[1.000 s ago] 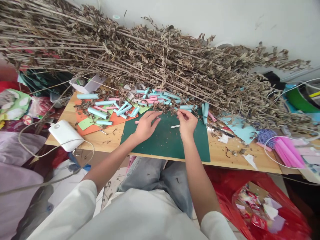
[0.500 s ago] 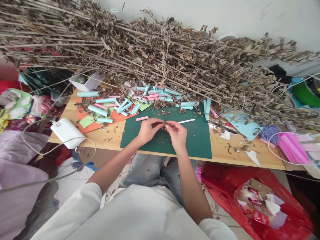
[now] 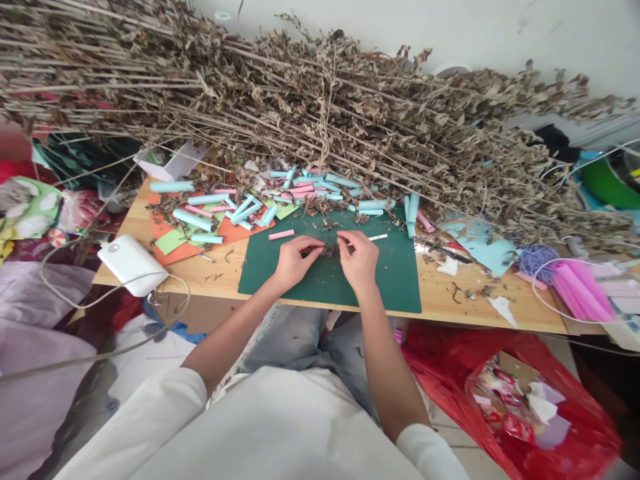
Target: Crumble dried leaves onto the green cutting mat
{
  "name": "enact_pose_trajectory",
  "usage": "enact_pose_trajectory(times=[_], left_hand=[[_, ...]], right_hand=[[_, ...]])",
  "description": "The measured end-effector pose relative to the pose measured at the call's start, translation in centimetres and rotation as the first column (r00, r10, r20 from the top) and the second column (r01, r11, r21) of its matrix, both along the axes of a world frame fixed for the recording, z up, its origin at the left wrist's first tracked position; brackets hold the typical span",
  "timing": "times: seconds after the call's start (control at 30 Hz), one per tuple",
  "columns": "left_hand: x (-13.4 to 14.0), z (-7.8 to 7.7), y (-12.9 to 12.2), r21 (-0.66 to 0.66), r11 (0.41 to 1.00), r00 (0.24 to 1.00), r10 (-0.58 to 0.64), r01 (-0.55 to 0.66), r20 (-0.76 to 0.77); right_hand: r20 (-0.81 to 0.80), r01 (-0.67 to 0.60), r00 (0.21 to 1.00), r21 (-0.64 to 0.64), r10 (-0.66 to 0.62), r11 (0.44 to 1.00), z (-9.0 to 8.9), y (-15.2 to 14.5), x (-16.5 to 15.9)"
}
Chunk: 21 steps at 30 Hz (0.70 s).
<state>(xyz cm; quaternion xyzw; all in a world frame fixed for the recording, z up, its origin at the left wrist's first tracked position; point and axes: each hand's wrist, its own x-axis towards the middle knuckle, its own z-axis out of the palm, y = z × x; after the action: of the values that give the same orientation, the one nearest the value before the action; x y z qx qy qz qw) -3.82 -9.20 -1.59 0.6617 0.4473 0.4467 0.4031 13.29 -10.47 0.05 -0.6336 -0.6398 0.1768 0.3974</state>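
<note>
Over the green cutting mat point(image 3: 395, 287), my left hand point(image 3: 295, 261) has its thumb and forefinger pinched together at a small clump of dried leaf point(image 3: 329, 251). My right hand point(image 3: 360, 261), a short gap to the right, is also curled with thumb and forefinger close together; whatever sits between those fingertips is too small to make out. Beyond the right hand lies a thin white stick point(image 3: 378, 237), partly covered by it. A pink paper roll point(image 3: 281, 235) rests on the mat past the left hand. Brown leaf crumbs dot the mat between the hands.
Blue paper rolls point(image 3: 245, 212) and pink ones lie scattered behind the mat. A large heap of dried stalks point(image 3: 310, 100) spans the back. A white power bank point(image 3: 131, 265) with a cable is at left. Red bag point(image 3: 450, 367) of scraps hangs at right; purple yarn point(image 3: 536, 262) lies nearby.
My hands have parted slightly, the right one moving a little rightward, away from the dried leaf. The whole view has shifted slightly.
</note>
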Motion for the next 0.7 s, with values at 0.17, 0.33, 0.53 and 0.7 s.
enact_pose_trajectory(times=[0.17, 0.33, 0.53, 0.7], left_hand=[[0.0, 0.0, 0.0, 0.017, 0.999, 0.999, 0.041, -0.041, -0.002], [-0.1, 0.0, 0.1, 0.033, 0.998, 0.998, 0.059, -0.058, -0.026], [0.0, 0.3, 0.0, 0.059, 0.997, 0.997, 0.045, -0.042, -0.056], [0.0, 0.1, 0.0, 0.122, 0.992, 0.990, -0.004, 0.021, -0.138]], right_hand=[[0.371, 0.000, 0.928, -0.061, 0.023, 0.998, -0.1, 4.7, 1.5], [0.410, -0.044, 0.909, -0.076, 0.072, 0.996, 0.0, 5.2, 1.4], [0.343, -0.139, 0.927, -0.067, 0.153, 0.988, 1.2, 1.5, 1.3], [0.337, -0.236, 0.902, -0.136, 0.269, 0.962, 1.2, -0.3, 0.9]])
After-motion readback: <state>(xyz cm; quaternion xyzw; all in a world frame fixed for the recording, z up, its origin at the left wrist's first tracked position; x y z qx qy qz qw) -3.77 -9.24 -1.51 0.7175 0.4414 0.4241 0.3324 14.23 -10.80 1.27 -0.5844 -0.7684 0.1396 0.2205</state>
